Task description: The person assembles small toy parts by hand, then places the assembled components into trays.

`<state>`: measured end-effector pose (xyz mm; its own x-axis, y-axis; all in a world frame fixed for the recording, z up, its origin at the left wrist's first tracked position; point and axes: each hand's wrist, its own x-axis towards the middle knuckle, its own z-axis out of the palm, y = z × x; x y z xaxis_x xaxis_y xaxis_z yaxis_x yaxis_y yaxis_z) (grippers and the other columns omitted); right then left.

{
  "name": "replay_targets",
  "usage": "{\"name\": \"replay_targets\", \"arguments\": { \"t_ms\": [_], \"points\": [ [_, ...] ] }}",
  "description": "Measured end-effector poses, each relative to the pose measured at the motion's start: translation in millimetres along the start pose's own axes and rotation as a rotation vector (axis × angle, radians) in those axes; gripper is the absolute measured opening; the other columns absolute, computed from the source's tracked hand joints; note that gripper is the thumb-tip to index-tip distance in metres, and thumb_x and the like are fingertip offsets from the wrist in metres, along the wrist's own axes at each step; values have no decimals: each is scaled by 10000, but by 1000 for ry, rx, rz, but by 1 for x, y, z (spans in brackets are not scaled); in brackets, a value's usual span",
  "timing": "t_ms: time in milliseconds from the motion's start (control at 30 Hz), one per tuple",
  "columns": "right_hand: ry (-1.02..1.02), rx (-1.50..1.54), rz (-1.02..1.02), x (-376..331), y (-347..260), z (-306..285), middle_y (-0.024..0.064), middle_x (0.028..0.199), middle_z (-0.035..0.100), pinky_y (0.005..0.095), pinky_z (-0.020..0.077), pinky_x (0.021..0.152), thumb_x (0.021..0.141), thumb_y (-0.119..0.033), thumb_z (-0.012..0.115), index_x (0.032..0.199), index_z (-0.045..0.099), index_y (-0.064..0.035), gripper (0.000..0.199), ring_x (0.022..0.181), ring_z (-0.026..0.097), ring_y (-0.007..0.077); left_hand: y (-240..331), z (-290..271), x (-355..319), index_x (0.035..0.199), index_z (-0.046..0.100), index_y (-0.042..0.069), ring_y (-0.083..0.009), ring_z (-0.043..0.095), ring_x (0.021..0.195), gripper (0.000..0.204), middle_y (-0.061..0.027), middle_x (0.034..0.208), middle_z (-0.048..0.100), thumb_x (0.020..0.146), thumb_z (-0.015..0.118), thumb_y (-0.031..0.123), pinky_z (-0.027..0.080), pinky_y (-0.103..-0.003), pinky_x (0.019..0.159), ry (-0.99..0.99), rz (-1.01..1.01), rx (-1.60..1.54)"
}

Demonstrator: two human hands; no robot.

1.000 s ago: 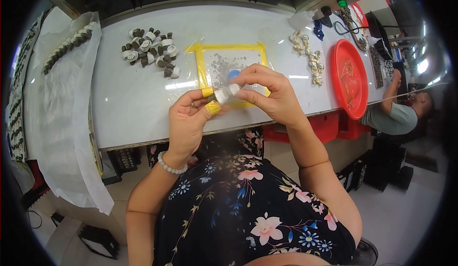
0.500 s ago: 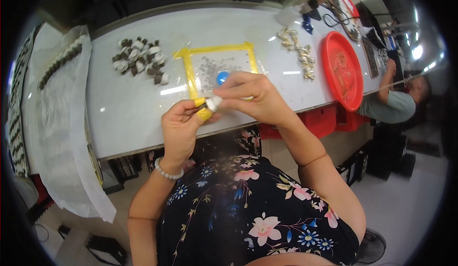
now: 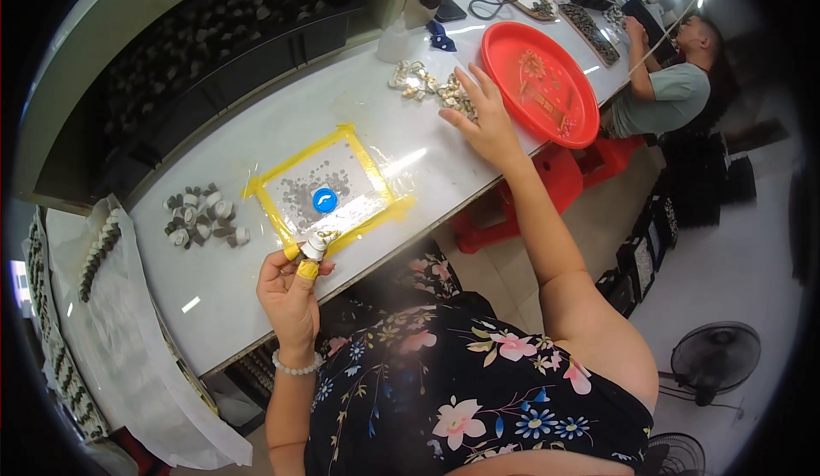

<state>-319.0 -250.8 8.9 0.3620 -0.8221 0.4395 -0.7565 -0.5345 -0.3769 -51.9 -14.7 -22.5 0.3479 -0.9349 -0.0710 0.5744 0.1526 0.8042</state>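
The left hand point(image 3: 290, 299) is pinching a small white piece point(image 3: 316, 245) between yellow-taped fingertips point(image 3: 308, 269), near the yellow tape frame point(image 3: 299, 159) on the counter point(image 3: 196, 292). The right hand point(image 3: 490, 124) is holding its fingers wide beside the gold-coloured pieces point(image 3: 416, 80) and the red tray point(image 3: 504, 59); any contact is unclear.

Pink-and-blue-flowered black dress point(image 3: 393, 395), gold-patterned red tray point(image 3: 504, 67), yellow tape point(image 3: 369, 165), yellow finger wraps point(image 3: 308, 269), blue disc point(image 3: 325, 208), white piece point(image 3: 313, 248).
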Motion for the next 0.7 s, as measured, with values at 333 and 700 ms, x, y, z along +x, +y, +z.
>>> {"name": "replay_targets", "arguments": {
  "t_ms": [333,700],
  "points": [
    [-251,58,-105,53,-17,39,240,1405,359,429,312,1057,771,-393,692,1333,475,-114,664,1286,361,394,56,-9,-37,1054,494,-38,-222,637,874,250,-159,994,617,820,577,-68,529,-344,815,168,97,20],
    [-311,66,-122,48,-21,44,157,1366,433,366,361,1018,848,-194,627,1228,575,-98,395,1235,417,334,266,-196,-51,991,553,-73,-142,615,805,210,-101,918,624,806,634,-17,496,-238,739,829,652,838]
  ]
}}
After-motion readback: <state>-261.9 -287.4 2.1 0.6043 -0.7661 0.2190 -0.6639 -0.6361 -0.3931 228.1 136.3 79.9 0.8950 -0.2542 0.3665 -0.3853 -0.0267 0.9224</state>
